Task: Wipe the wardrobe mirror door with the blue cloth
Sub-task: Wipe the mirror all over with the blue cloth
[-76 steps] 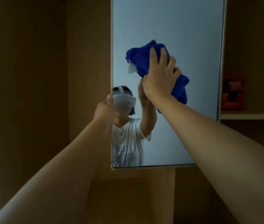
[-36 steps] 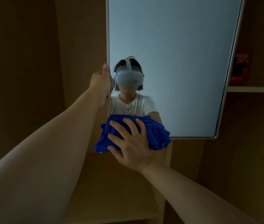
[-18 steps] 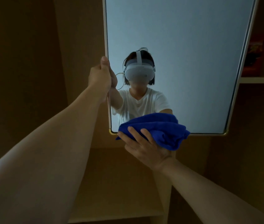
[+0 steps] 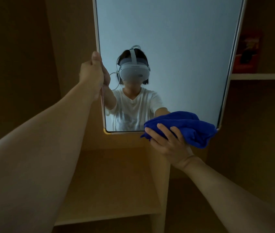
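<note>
Right hand (image 4: 170, 143) grips the blue cloth (image 4: 189, 128), fingers spread over the front of it, pressing it on the bottom right corner of the mirror door (image 4: 175, 47). Cloth is bunched, covers the lower edge of the frame there and hangs a bit below it, reaching almost to the right frame edge.

Left hand (image 4: 93, 73) is clenched on the left edge of the mirror door, about mid-height of the visible part, thumb up along the frame, fingers wrapped behind the edge. Both forearms bare, stretched out toward the door.

Mirror shows the person: white T-shirt, grey headset with a strap over the top and a cable on its left. Rest of the glass reflects a plain pale surface. Frame is thin and light, with a yellowish piece at the bottom left corner (image 4: 107, 132).

Behind the door: wooden wardrobe interior, dim. 1 shelf (image 4: 259, 76) at right with a red box (image 4: 247, 54) on it, partly hidden by the door frame; print on it too dark to read. Lower shelf (image 4: 108, 214) below the mirror, with an upright divider (image 4: 160, 182) under the right hand.
</note>
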### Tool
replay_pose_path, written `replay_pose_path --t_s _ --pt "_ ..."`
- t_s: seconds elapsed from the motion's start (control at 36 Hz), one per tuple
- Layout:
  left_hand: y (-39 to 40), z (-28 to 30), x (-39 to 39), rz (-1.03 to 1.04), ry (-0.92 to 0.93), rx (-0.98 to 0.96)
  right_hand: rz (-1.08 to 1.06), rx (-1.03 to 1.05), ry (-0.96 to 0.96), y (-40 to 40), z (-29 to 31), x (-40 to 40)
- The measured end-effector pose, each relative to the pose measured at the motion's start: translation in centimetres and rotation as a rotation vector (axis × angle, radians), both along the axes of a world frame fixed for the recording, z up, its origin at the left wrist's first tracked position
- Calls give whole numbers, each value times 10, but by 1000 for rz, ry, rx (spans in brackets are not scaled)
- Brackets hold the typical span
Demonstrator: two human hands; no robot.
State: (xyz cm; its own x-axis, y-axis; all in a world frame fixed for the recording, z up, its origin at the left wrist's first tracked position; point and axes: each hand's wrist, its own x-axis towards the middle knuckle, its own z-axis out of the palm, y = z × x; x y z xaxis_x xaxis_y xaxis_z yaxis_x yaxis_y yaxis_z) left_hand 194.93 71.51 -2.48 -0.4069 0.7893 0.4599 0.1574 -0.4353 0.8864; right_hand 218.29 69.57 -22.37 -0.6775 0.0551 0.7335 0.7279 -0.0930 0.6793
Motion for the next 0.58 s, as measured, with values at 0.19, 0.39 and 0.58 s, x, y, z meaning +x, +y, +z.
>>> replay_pose_path --t_s 0.19,0.39,0.58 --pt "2 0 2 41 -4 -11 59 -131 50 -9 1 -26" --pt "-1 -2 -1 24 26 25 30 -175 283 -27 0 4" --pt "0 -1 -4 -43 35 23 115 -292 789 -35 -8 -9"
